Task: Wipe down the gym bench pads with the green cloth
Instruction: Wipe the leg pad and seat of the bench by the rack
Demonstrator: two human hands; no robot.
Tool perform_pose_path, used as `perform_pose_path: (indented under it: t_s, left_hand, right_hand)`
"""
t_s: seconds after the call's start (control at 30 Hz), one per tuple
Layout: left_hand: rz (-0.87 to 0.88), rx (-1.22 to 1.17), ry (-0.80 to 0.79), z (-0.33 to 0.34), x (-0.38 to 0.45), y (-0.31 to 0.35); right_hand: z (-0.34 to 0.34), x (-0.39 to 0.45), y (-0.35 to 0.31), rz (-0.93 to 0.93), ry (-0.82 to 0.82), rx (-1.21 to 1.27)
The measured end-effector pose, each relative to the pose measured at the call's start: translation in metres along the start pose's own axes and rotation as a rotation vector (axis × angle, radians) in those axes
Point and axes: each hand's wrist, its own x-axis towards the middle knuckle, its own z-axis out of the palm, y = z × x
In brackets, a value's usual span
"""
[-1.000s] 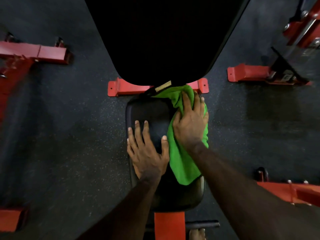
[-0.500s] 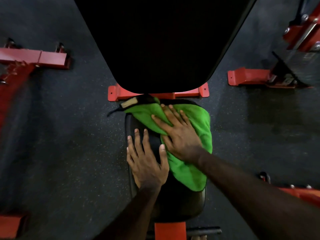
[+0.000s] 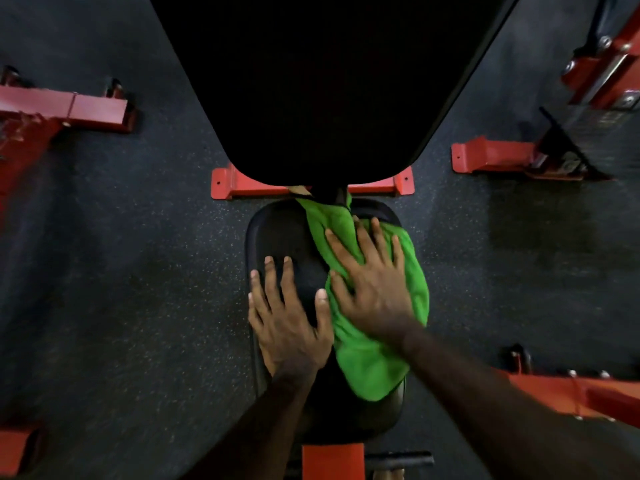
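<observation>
Pressing down with spread, straight fingers, the right hand [image 3: 375, 289] is pinning the green cloth [image 3: 374, 358] flat against the seat pad [image 3: 280, 230], which looks like the way to keep fabric in full contact with the vinyl while it is wiping. The left hand [image 3: 289, 318] is lying open beside it, fingers fanned and palm resting on the bare left half of the pad, probably bracing the person who is leaning over the bench. The cloth is covering the right half of the seat pad, its far end reaching up toward the gap beneath the large black back pad [image 3: 329, 81], its near end trailing toward the seat's front edge. It is looking soft and rumpled, bright green, bunched into folds under the fingers and draping slightly over the pad's right rim. Red frame feet [image 3: 235, 183] are standing on the dark speckled floor [image 3: 121, 306] around the bench.
</observation>
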Motion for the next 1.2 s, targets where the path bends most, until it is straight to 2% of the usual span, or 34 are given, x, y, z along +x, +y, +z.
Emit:
perform_pose_path:
  t_s: [0.03, 0.1, 0.2, 0.27, 0.4, 0.5, 0.57, 0.67, 0.7, 0.83, 0.97, 1.07, 1.2]
  left_hand:
    - [0.002, 0.002, -0.009, 0.0, -0.001, 0.0]
    - [-0.002, -0.003, -0.019, -0.001, -0.001, 0.001]
    - [-0.001, -0.005, -0.01, 0.0, -0.001, 0.0]
    - [0.0, -0.005, 0.0, -0.001, -0.001, -0.001]
    - [-0.006, -0.027, -0.012, -0.001, 0.0, 0.001]
    - [0.004, -0.028, -0.014, 0.0, 0.0, 0.002]
    - [0.0, -0.012, -0.01, 0.001, 0.0, 0.0]
    - [0.003, 0.003, -0.011, 0.003, 0.001, 0.0]
    - [0.005, 0.005, -0.011, 0.002, 0.0, -0.001]
    - [0.012, 0.008, -0.001, 0.001, -0.001, -0.003]
    - [0.007, -0.005, -0.009, 0.0, -0.002, 0.001]
    - [0.01, -0.012, 0.005, 0.001, -0.001, -0.001]
    - [0.01, -0.016, 0.011, 0.003, -0.001, -0.002]
  right_hand:
    - [-0.002, 0.013, 0.014, -0.031, 0.012, -0.008]
    - [-0.003, 0.033, 0.029, 0.068, 0.075, 0.041]
    - [0.005, 0.018, 0.008, 0.286, 0.173, 0.096]
    - [0.006, -0.021, -0.019, 0.356, 0.176, 0.097]
    - [0.011, -0.094, -0.027, 0.191, 0.04, 0.103]
    - [0.01, -0.088, -0.006, 0.101, 0.04, 0.143]
    - [0.011, -0.067, -0.007, 0.213, 0.115, 0.234]
    - [0.012, -0.043, -0.018, 0.521, 0.248, 0.383]
    - [0.013, -0.043, -0.023, 0.567, 0.268, 0.389]
    - [0.015, -0.094, -0.042, 0.446, 0.212, 0.24]
    - [0.015, -0.148, -0.046, 0.445, 0.178, 0.359]
    - [0.012, -0.117, -0.036, 0.509, 0.167, 0.387]
    - [0.012, -0.059, -0.024, 0.629, 0.241, 0.446]
